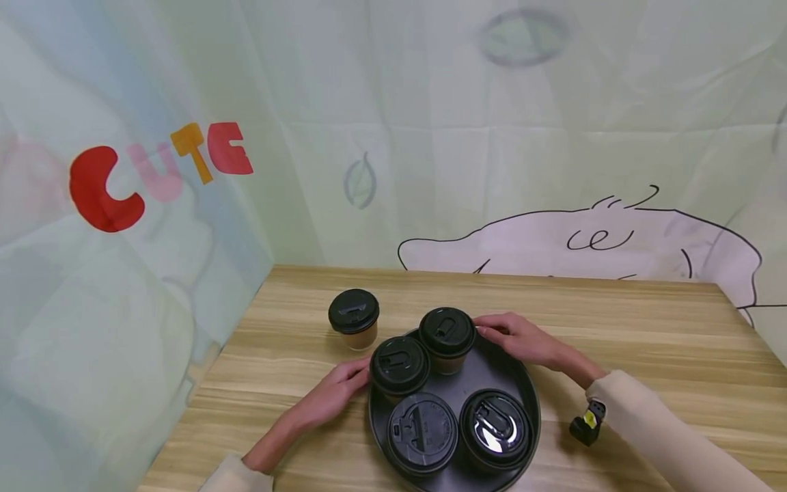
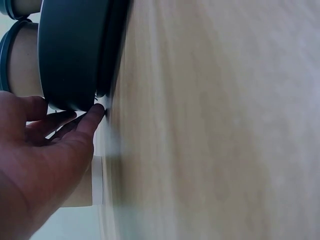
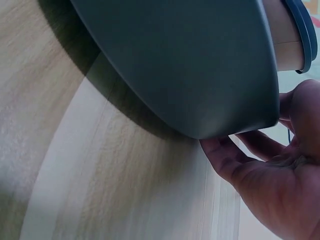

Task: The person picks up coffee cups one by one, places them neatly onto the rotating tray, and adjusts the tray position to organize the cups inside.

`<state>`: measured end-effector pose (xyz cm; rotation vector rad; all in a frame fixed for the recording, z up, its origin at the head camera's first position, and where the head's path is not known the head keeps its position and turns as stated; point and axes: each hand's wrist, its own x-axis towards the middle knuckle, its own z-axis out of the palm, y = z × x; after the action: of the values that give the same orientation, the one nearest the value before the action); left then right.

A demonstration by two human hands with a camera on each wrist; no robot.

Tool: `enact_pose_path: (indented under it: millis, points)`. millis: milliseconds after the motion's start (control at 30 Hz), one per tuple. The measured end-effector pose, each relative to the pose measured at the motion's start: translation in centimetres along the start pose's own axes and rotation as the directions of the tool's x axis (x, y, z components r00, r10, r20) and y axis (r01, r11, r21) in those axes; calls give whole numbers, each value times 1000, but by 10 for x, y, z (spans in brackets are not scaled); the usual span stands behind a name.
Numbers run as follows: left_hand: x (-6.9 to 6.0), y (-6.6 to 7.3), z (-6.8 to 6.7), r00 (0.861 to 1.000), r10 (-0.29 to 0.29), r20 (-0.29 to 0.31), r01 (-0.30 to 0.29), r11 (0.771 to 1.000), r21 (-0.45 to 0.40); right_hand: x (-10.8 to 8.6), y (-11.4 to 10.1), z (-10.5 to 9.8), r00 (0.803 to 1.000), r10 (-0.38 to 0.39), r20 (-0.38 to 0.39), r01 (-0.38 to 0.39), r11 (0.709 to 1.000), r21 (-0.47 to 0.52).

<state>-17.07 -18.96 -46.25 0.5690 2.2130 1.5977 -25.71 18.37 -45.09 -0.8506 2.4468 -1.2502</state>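
A round black tray [image 1: 486, 369] bears several takeaway coffee cups with black lids. Two stand toward its far left side, one lid [image 1: 399, 365] before the other [image 1: 447, 333]. Nearer me are a matte lid [image 1: 423, 434] and a glossy lid [image 1: 496, 429]. My left hand [image 1: 335, 393] grips the tray's left edge, thumb by the rim and fingertips at its underside in the left wrist view. At the far right edge, my right hand [image 1: 522, 338] holds the tray likewise. In the right wrist view, its fingertips reach under the tray wall [image 3: 190, 60], above a shadow.
Another lidded paper cup [image 1: 353, 311] stands on the wooden table [image 1: 664, 348], just beyond the tray's left side. A small black device with a yellow patch [image 1: 588, 422] is by my right cuff. Printed fabric [image 1: 430, 137] hangs behind and to the left.
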Motion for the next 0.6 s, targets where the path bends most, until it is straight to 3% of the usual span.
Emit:
enact_pose_path:
  millis: [333, 600]
  points:
    - [-1, -1, 0, 1000, 2, 0, -2, 1000, 8, -13, 2, -2, 999, 32, 5, -32, 999, 36]
    - [0, -1, -1, 999, -26, -38, 28, 997, 67, -30, 3, -4, 998, 53, -33, -50, 996, 74]
